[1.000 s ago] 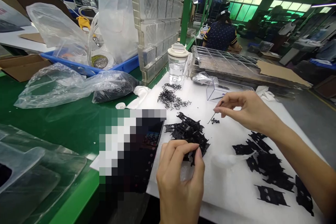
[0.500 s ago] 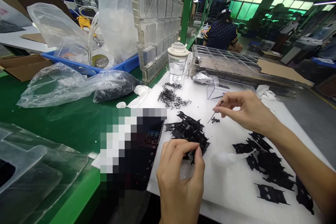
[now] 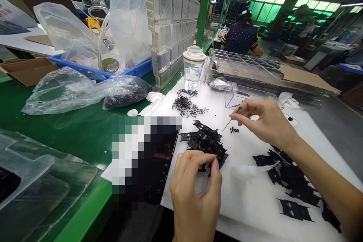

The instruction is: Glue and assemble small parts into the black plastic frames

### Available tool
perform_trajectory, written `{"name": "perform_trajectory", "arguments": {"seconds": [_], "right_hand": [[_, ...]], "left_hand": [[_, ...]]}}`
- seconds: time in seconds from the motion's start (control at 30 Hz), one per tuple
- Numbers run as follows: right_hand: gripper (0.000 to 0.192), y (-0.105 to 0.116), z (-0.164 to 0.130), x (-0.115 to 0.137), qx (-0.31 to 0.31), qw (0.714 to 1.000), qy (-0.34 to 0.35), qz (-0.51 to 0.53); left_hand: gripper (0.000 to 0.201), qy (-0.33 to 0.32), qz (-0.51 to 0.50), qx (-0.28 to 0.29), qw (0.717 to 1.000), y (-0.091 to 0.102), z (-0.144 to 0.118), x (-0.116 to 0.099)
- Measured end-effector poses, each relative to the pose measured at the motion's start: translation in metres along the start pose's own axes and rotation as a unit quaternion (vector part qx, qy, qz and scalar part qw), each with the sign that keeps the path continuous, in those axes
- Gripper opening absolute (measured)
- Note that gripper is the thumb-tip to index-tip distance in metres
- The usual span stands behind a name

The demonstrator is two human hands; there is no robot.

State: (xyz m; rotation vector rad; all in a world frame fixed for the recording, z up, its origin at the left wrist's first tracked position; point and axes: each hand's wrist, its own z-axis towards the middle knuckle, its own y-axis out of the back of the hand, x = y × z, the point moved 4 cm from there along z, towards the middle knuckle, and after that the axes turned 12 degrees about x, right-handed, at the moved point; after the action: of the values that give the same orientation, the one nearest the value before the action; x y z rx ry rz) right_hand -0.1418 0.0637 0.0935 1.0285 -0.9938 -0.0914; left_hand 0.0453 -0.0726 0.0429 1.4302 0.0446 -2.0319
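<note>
My left hand [image 3: 195,189] pinches a flat black plastic part at the near edge of a heap of black parts [image 3: 205,141] on a white foam pad [image 3: 246,193]. My right hand [image 3: 262,121] holds a thin needle-like tool [image 3: 231,120] between thumb and fingers, its tip pointing down left, close to a few tiny black pieces [image 3: 234,130]. More flat black parts [image 3: 292,181] lie spread under my right forearm. A pile of small black wire clips [image 3: 187,105] lies farther back.
A clear jar with a white lid [image 3: 193,67], a small clear box [image 3: 241,98] and clear compartment trays [image 3: 244,66] stand behind. Plastic bags [image 3: 85,90] and a blue bin [image 3: 136,70] sit left on the green bench. A person in a dark shirt [image 3: 239,38] sits beyond.
Both hands stay nearly still; my right hand with the tool has edged slightly up and left. The view has shifted a little.
</note>
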Motion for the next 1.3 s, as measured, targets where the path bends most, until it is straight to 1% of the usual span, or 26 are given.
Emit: {"name": "perform_trajectory", "arguments": {"seconds": [0.17, 0.5, 0.67, 0.83, 1.0, 1.07, 1.17, 1.3], "right_hand": [[0.034, -0.002, 0.000, -0.001, 0.001, 1.000, 0.003, 0.016], [0.033, -0.004, 0.001, 0.004, -0.005, 1.000, 0.012, 0.022], [0.028, -0.006, 0.001, 0.004, -0.007, 1.000, 0.017, 0.020], [0.024, -0.004, 0.000, 0.001, -0.021, 0.999, 0.012, 0.025], [0.029, 0.000, -0.001, -0.004, -0.055, 0.997, 0.002, 0.053], [0.028, 0.000, -0.001, -0.005, -0.062, 0.997, 0.005, 0.053], [0.027, -0.002, -0.002, -0.006, -0.055, 0.998, 0.002, 0.037], [0.035, -0.005, -0.002, -0.007, -0.029, 0.999, -0.006, 0.035]], "left_hand": [[0.013, 0.000, -0.001, -0.001, 1.000, 0.000, 0.000, -0.001], [0.013, 0.002, -0.005, 0.002, 1.000, -0.002, 0.000, -0.002], [0.012, 0.009, -0.004, 0.003, 1.000, -0.001, -0.001, -0.002], [0.011, 0.013, 0.000, 0.001, 1.000, 0.000, -0.001, -0.001], [0.011, 0.017, -0.008, 0.005, 1.000, 0.000, -0.001, -0.001], [0.011, 0.018, -0.012, 0.007, 1.000, 0.000, -0.001, 0.000], [0.011, 0.019, -0.013, 0.008, 1.000, 0.000, 0.000, -0.001], [0.011, 0.019, -0.016, 0.005, 1.000, 0.000, 0.000, -0.001]]}}
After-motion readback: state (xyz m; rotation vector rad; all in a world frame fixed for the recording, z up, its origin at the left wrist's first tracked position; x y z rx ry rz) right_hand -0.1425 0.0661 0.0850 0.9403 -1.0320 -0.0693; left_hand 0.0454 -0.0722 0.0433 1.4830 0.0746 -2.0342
